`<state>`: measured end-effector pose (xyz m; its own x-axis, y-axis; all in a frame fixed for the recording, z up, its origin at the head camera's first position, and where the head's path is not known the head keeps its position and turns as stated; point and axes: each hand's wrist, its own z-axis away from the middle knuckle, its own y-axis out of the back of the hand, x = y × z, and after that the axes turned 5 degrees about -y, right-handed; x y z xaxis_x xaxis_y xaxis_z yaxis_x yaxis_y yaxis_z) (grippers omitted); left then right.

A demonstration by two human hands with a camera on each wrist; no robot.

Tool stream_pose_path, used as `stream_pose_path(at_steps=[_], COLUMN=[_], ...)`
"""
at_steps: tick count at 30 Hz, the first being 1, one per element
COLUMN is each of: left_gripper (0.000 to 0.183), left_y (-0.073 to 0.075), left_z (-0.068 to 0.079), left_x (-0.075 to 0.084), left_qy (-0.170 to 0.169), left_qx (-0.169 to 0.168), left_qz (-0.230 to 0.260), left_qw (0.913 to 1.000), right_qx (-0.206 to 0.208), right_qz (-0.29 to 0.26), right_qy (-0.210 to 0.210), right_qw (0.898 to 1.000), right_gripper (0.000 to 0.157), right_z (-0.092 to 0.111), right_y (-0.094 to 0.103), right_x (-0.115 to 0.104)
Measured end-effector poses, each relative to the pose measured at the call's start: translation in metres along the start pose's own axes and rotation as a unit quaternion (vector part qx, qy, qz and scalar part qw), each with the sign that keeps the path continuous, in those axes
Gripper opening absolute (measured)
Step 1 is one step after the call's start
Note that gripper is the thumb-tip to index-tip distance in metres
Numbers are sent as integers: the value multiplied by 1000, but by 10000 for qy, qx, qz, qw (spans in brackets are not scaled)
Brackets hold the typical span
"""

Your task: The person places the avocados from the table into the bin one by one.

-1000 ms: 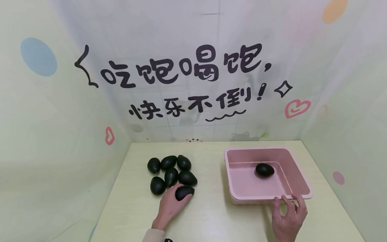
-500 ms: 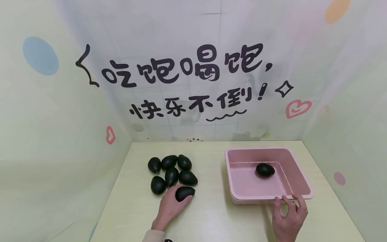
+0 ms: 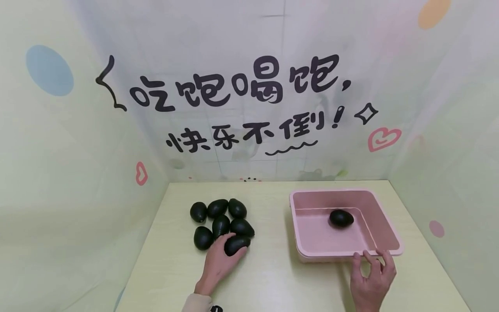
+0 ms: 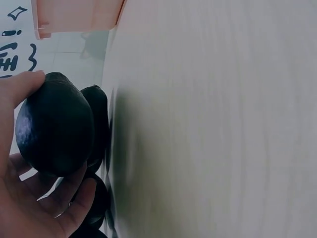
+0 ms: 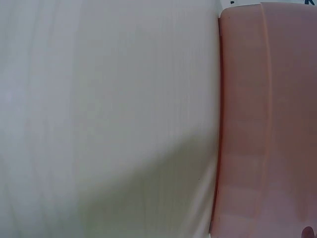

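Observation:
My left hand (image 3: 223, 262) grips a dark green avocado (image 3: 237, 245), thumb on one side and fingers on the other. In the left wrist view this avocado (image 4: 57, 126) is off the tabletop, apart from its surface. Several more avocados (image 3: 221, 225) lie in a cluster just beyond the hand. At the right stands a pink plastic bin (image 3: 298, 234) with a single avocado (image 3: 341, 218) lying on its floor. My right hand (image 3: 372, 277) holds the bin's near rim with bent fingers and thumb; the right wrist view shows the bin's outer wall (image 5: 242, 124) and only one fingertip.
The pale wooden table (image 3: 273, 277) reaches back to a wall hanging (image 3: 234, 164) with large black lettering. Pale fabric sides (image 3: 78, 216) close in the table at left and right. A stretch of tabletop lies between the avocado cluster and the bin.
My left hand has raised the gripped avocado slightly from the table, and it sits a little higher and further left in view. The right hand and bin have stayed in place.

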<state>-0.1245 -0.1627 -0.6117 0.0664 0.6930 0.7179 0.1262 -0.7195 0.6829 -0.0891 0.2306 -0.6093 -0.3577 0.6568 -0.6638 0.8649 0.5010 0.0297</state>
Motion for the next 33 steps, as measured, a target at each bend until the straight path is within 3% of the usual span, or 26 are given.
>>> stream_pose_path(at_steps=[12,33], left_gripper=[57,53], left_y=[5,9], left_z=[-6,-16], left_x=[10,24], left_qy=[-241,-950], left_qx=[136,382], left_qz=[107,-87], left_qw=[9996,9947], right_qx=[-167,57], right_qz=[51,62], right_qy=[-40,103], right_qw=[9998,9999], right_gripper=[47,48], right_z=[2,1], right_y=[2,1], right_x=[9,2])
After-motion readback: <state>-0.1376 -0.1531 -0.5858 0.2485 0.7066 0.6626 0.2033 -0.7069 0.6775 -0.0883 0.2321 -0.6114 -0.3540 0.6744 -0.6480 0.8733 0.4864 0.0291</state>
